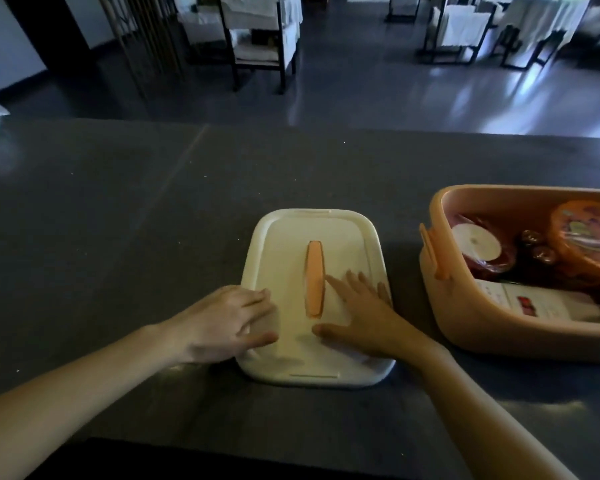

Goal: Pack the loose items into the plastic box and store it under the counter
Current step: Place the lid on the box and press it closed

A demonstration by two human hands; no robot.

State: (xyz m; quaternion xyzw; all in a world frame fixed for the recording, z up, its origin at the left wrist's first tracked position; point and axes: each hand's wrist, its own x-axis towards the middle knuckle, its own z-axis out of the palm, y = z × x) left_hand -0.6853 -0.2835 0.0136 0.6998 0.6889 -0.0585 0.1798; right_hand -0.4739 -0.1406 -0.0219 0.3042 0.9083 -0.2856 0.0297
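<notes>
The dark grey desk [118, 220] is carrying everything. It is running wide across the view, with a dim room of chairs lying beyond its far edge. The orange plastic box [445, 317] is sitting on the desk at the right, apart from the lid and partly cut off by the frame. Its mouth is facing up and its long side appears to be running left to right. It is probably standing open so the last items can go in before closing. The cream lid [291, 244] is lying flat on the desk straight in front of the person, top side up. Its long axis is running from the near edge away toward the far one, so it is probably waiting within reach to be lifted across onto the box. Both hands are resting on it with nothing gripped. The left hand [222, 320] is lying over the lid's left edge with its fingers loosely extended. The right hand [357, 313] is pressing flat on the right half with its fingers spread. This looks like steadying the lid or getting ready to take it up by its sides. The orange handle [314, 278] is lying folded along the lid's middle between the hands, on the same near-to-far line. Inside the box a white roll [476, 244], an orange packet [589, 237] and a white card [520, 299] are already lying packed.
</notes>
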